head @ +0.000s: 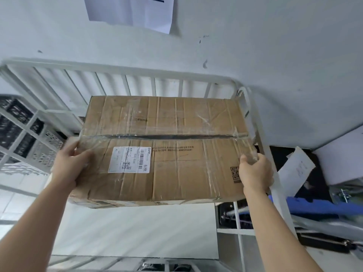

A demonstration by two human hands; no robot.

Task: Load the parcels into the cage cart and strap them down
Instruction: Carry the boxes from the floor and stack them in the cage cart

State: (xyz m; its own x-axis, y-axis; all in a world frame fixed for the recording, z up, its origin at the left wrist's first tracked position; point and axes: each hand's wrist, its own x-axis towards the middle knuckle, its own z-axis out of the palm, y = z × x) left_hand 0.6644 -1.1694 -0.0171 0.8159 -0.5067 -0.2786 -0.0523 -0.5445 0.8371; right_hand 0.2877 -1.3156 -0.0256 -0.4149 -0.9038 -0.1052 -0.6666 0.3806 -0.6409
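A large brown cardboard parcel [176, 122], taped with clear film and bearing a white shipping label, hangs above the inside of the white cage cart [121, 69]. My left hand [68, 165] grips its left edge and my right hand [255, 171] grips its right edge. The parcel sits between the cart's barred back wall and its right side rail [275, 173]. A white strap [245, 99] hangs looped at the cart's back right corner. The cart's pale floor [137, 228] shows below the parcel.
White and dark perforated crates [21, 132] stand behind the cart's left side. To the right, outside the cart, lie blue plastic pieces [314, 207], loose papers [294, 169] and dark clutter. A paper sheet [129, 10] hangs on the grey wall behind.
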